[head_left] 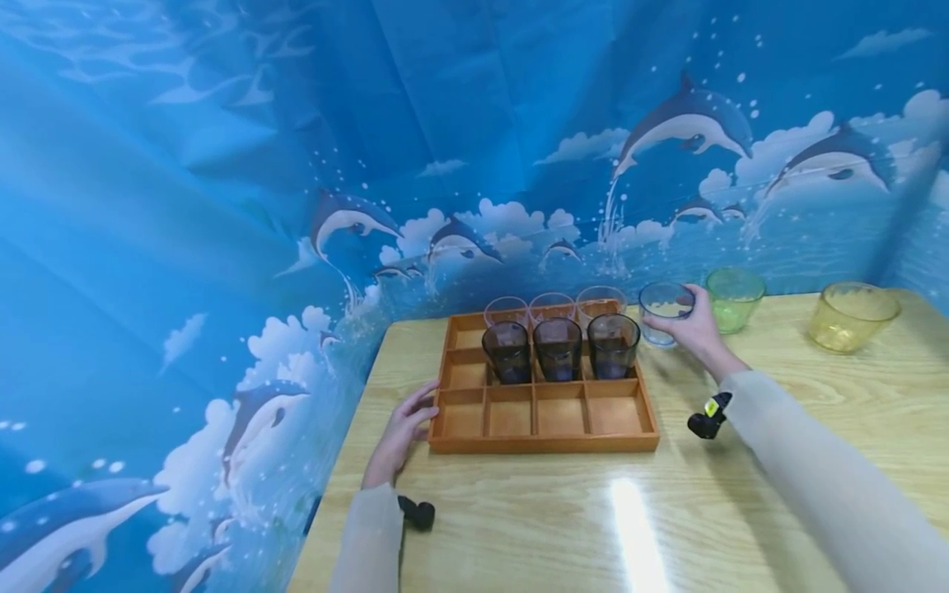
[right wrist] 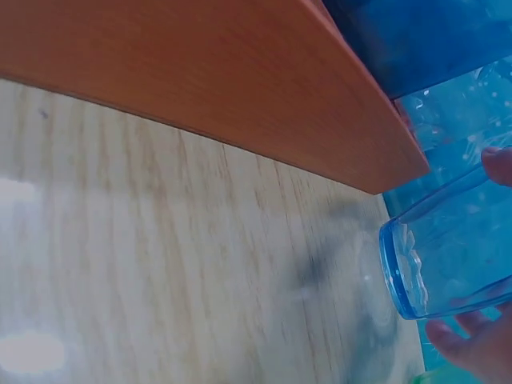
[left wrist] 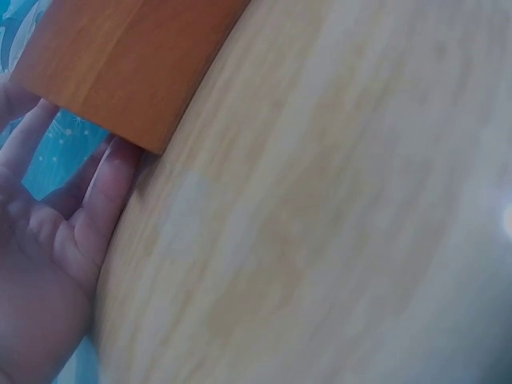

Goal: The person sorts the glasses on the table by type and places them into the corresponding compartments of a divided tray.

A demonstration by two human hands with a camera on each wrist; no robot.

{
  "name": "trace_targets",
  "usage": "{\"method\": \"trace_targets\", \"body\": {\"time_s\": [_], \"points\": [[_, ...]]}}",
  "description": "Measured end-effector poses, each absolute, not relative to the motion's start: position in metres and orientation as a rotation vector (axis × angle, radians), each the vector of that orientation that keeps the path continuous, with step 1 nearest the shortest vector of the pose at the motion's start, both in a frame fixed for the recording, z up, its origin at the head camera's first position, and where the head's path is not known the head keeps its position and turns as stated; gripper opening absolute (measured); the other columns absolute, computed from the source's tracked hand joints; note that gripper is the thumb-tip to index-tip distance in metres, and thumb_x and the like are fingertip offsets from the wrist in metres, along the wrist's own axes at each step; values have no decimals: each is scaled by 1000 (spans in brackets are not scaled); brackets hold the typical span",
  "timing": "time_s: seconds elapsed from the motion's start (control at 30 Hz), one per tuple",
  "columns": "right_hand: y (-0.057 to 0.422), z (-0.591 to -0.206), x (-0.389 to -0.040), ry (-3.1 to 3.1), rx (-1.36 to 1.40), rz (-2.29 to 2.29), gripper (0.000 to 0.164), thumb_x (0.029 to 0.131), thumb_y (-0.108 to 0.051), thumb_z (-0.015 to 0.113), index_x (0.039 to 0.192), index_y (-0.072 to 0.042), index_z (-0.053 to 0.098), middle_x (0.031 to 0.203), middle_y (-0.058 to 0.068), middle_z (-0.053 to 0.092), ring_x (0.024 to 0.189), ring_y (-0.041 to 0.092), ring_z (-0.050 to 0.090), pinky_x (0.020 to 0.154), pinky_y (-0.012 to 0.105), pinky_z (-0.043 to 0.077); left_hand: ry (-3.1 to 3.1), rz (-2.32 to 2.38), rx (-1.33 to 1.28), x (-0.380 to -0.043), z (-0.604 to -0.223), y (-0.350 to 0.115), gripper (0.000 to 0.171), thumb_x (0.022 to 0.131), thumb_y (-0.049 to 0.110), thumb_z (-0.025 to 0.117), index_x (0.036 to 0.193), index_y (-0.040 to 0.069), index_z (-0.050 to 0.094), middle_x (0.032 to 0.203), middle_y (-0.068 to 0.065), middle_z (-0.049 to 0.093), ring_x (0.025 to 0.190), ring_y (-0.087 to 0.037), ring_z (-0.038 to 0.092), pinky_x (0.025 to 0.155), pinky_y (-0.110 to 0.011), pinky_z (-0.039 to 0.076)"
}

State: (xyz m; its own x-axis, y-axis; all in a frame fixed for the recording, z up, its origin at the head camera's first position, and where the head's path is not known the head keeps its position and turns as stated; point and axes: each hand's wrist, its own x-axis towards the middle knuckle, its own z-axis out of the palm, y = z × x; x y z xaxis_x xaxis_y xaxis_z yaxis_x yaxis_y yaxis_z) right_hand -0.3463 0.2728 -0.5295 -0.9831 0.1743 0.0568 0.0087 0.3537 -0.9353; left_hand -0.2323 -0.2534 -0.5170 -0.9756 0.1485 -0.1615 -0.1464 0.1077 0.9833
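My right hand (head_left: 700, 325) grips a clear bluish glass (head_left: 662, 336) by its side, just right of the wooden compartment tray (head_left: 544, 445). In the right wrist view the thumb and fingers lie on opposite sides of the bluish glass (right wrist: 448, 248), its base held close over the table. My left hand (head_left: 404, 428) rests against the tray's left side with fairly straight fingers. In the left wrist view the fingers (left wrist: 104, 188) touch the tray's end wall (left wrist: 120, 72). Three dark glasses (head_left: 558, 354) stand in the middle row of the tray, partly hiding three clear glasses (head_left: 552, 309) behind them.
A green glass (head_left: 734, 309) stands just beyond the right hand, and a yellow glass (head_left: 853, 321) is farther right on the light wood table (head_left: 534, 527). A blue dolphin-print curtain (head_left: 474, 165) hangs along the back and left edges of the table.
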Motion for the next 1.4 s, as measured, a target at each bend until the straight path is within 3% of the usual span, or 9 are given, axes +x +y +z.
{"method": "trace_targets", "body": {"time_s": [0.17,0.4,0.6,0.83,1.07,1.4], "points": [[261,-505,-321,-2466,-192,1671,115,64,-58,76,148,-19,8,137,21,31,114,37,39,83,52,41,2157,1940,25,-225,-503,-250,50,93,11,55,141,12,41,136,-16,43,113,-25,47,75,-38,49],[248,-474,-280,-2453,-140,1701,103,76,-44,73,148,-7,9,137,25,32,116,40,38,87,51,38,2146,1956,24,-224,-500,-249,50,92,10,55,140,11,42,135,-18,43,111,-25,48,74,-37,49],[251,-471,-266,-2460,-103,1687,103,75,-43,74,147,-6,10,137,23,33,117,38,37,90,52,36,2141,1962,24,-224,-503,-249,49,92,11,56,140,12,43,135,-17,43,111,-24,47,74,-37,49],[254,-472,-250,-2446,-66,1659,98,77,-36,75,147,-5,14,134,23,35,115,40,37,83,45,38,2144,1956,26,-224,-500,-248,50,92,11,55,141,11,41,135,-18,43,113,-27,47,75,-38,48],[259,-472,-234,-2481,-58,1626,97,79,-36,73,147,-4,10,135,25,34,115,40,38,82,47,38,2148,1954,9,-224,-500,-249,50,92,11,56,140,12,42,135,-17,43,112,-26,47,74,-38,48],[263,-467,-210,-2482,26,1569,94,79,-29,75,146,-2,14,131,25,38,112,39,40,72,23,42,2135,1970,20,-225,-500,-248,49,93,10,55,140,11,42,134,-17,43,111,-23,47,72,-36,48]]}}
